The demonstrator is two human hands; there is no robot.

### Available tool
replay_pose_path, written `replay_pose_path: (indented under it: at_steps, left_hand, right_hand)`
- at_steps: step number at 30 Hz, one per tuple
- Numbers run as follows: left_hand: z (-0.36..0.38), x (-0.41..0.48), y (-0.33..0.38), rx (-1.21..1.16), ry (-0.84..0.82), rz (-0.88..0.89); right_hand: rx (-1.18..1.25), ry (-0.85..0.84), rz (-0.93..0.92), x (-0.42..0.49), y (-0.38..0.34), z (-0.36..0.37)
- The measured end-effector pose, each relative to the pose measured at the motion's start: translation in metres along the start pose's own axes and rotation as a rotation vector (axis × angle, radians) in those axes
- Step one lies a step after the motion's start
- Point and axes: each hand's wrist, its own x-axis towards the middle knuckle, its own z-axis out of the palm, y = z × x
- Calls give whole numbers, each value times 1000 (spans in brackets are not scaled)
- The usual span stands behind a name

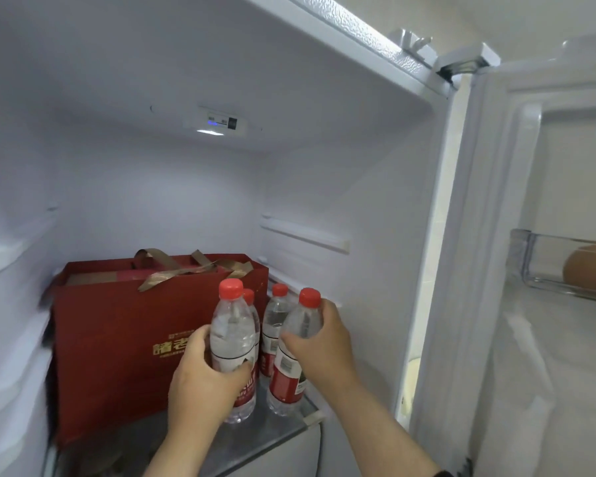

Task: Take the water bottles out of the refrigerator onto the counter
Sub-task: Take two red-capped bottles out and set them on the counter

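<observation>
Several clear water bottles with red caps and red labels stand on a glass shelf (283,433) inside the open refrigerator. My left hand (203,383) grips the front left bottle (234,335) around its middle. My right hand (324,342) grips the front right bottle (303,321) near its shoulder, and that bottle leans slightly to the right. Behind them stand two more bottles (275,315), partly hidden. The counter is out of view.
A large red gift bag (117,339) with gold ribbon handles fills the left of the shelf, close to the bottles. The refrigerator door (496,270) stands open on the right, with a clear door bin (530,266) holding a brown round object (589,268).
</observation>
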Motion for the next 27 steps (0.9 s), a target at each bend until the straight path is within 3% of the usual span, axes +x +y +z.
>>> replay_pose_path:
  at_steps: [7,16,20,27]
  left_hand:
    - [-17,-19,62,-73,-80,233]
    - [-4,-109,186,-397,-383,432]
    - [15,-181,263,-521,-537,501]
    - [86,-327,369,-762,-871,505]
  right_hand:
    - [-50,121,-236,-44,-70,-73]
    - [-344,375,-504,-157,-141,-236]
    - [-496,510,-509,-227,-163,-326]
    - [-702,738,-356,-346,-179,-478]
